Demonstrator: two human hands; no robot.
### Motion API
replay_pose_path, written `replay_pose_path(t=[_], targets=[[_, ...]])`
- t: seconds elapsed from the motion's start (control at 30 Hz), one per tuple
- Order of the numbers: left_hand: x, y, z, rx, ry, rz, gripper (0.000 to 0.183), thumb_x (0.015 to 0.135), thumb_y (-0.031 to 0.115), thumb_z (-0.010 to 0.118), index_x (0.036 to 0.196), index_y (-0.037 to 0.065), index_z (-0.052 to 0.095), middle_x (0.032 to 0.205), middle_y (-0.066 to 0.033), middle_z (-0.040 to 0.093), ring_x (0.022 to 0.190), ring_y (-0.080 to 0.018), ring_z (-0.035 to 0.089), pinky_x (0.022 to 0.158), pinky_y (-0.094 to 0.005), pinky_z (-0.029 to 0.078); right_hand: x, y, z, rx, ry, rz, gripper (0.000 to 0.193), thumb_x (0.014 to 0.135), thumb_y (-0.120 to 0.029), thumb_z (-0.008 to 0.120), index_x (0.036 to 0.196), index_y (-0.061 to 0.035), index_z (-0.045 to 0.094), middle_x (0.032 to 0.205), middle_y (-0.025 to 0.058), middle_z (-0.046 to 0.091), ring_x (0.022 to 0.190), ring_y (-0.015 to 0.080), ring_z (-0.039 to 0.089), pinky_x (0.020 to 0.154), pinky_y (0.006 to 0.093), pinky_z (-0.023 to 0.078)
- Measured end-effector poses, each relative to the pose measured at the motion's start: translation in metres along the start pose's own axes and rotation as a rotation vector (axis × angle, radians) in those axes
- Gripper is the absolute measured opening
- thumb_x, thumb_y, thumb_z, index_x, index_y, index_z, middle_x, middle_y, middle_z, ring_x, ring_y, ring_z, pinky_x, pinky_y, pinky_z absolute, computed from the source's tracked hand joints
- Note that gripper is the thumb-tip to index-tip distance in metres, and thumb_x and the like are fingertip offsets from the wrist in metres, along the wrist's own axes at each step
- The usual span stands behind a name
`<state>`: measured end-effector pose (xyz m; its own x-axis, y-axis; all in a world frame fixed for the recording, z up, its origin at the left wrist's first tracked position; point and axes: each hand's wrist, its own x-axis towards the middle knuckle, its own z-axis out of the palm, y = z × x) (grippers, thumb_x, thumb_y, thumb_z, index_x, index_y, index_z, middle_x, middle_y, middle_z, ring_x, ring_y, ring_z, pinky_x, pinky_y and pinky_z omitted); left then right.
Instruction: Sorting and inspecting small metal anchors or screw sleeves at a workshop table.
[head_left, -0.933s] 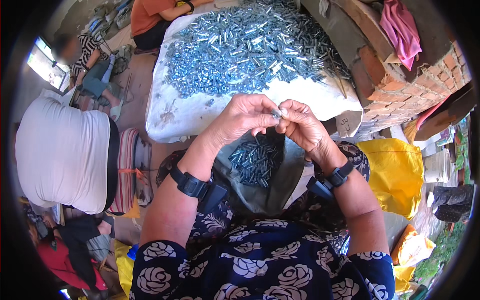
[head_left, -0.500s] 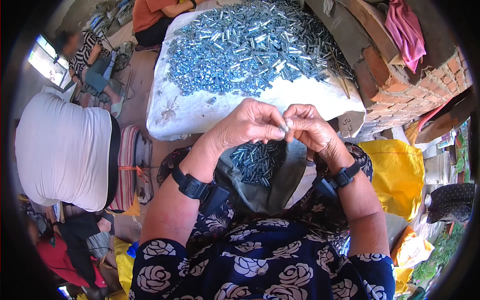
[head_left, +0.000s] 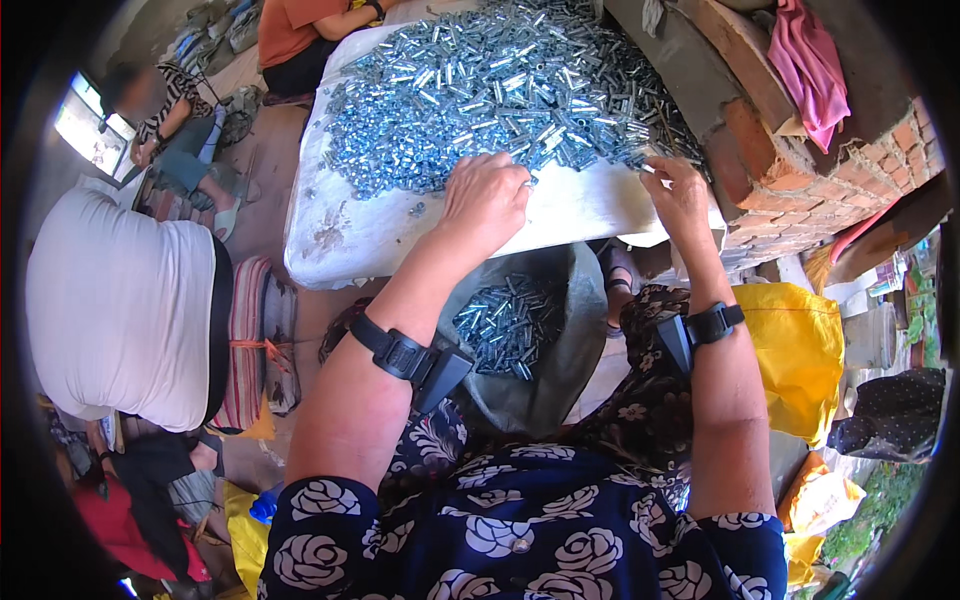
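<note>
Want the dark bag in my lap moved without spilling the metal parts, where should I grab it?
Take the dark bag by its open rim on both sides, from above: it sags like a pouch with loose metal parts pooled in the middle.

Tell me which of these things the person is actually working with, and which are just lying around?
In use:
left hand and right hand, both at the pile's near edge
pile of small metal parts
white table
grey bag of parts on the lap

Lying about:
white sack
yellow bag
pink cloth
brick wall
</note>
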<state>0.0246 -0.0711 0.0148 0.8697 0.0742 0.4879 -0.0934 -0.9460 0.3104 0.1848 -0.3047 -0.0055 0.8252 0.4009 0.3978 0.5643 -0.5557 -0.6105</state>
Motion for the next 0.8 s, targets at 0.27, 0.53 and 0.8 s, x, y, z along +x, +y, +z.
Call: replay_pose_path(t=[0.27, 0.53, 0.8], targets=[[0.010, -0.007, 0.037, 0.210, -0.038, 0.181, 0.011, 0.073, 0.005, 0.055, 0.077, 0.004, 0.065, 0.082, -0.0112, 0.060, 0.085, -0.0271, 0.055, 0.080, -0.0403, 0.038, 0.009, 0.016, 0.012, -0.458, -0.073, 0.094, 0.026, 0.076, -0.021, 0.064, 0.101, -0.0134, 0.068, 0.103, 0.0133, 0.062, 0.096, 0.0304, 0.062, 0.085, 0.0400, 0.047], [0.014, -0.003, 0.038, 0.252, -0.029, 0.212, 0.012, 0.072, 0.002, 0.052, 0.076, 0.002, 0.063, 0.082, -0.0140, 0.061, 0.086, -0.0286, 0.055, 0.082, -0.0405, 0.037, 0.007, 0.000, 0.014, -0.354, -0.099, 0.062, 0.022, 0.075, -0.020, 0.064, 0.095, -0.0123, 0.070, 0.093, 0.0129, 0.066, 0.090, 0.0301, 0.063, 0.080, 0.0397, 0.049], [0.016, -0.001, 0.036, 0.257, -0.056, 0.228, 0.011, 0.069, 0.001, 0.053, 0.075, 0.002, 0.063, 0.082, -0.0148, 0.060, 0.086, -0.0288, 0.055, 0.082, -0.0414, 0.037, -0.009, -0.024, 0.025, -0.022, -0.143, -0.043, 0.019, 0.071, -0.012, 0.070, 0.088, -0.0045, 0.071, 0.084, 0.0152, 0.068, 0.077, 0.0288, 0.066, 0.072, 0.0352, 0.051]])
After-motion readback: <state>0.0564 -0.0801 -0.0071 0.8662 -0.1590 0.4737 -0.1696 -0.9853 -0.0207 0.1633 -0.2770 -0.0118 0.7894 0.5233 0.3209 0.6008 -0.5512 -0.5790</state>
